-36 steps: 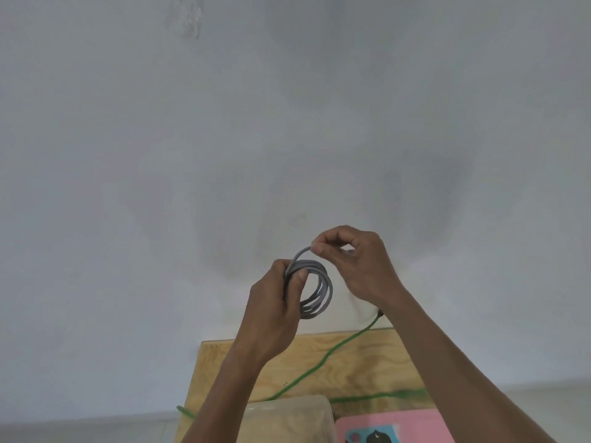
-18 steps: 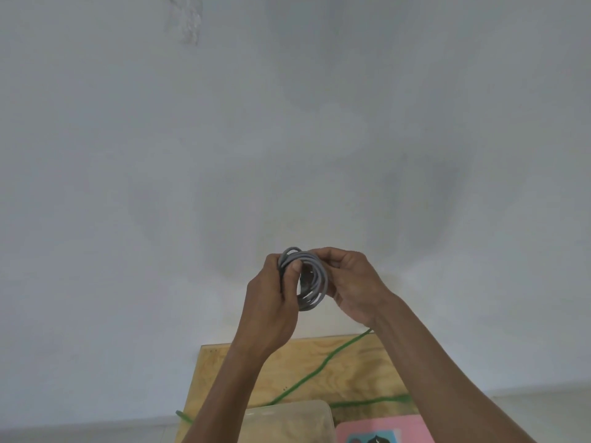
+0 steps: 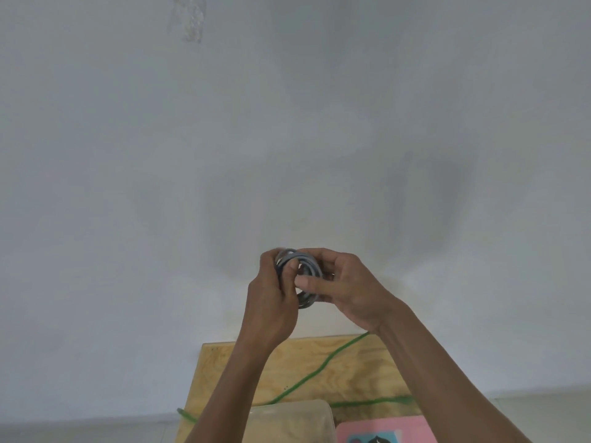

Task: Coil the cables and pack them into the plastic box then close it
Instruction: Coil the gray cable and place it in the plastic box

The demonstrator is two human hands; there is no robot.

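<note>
A grey cable [image 3: 307, 266] is wound into a small coil, held up in front of the white wall. My left hand [image 3: 275, 302] grips the coil's left side with thumb and fingers closed over it. My right hand [image 3: 345, 289] closes on the coil's right side, thumb pressed across the loops. A green cable [image 3: 307, 380] lies loose across the wooden table [image 3: 345, 362] below. The translucent plastic box [image 3: 287, 420] stands at the table's near edge, partly hidden by my left forearm.
A pink mat [image 3: 387, 430] with a printed picture lies on the table to the right of the box. The green cable hangs over the table's left edge. A white wall fills most of the view.
My right hand moved from pinching the cable's free end above the coil to closing around the coil's right side. Both hands rose slightly and the coil tightened.
</note>
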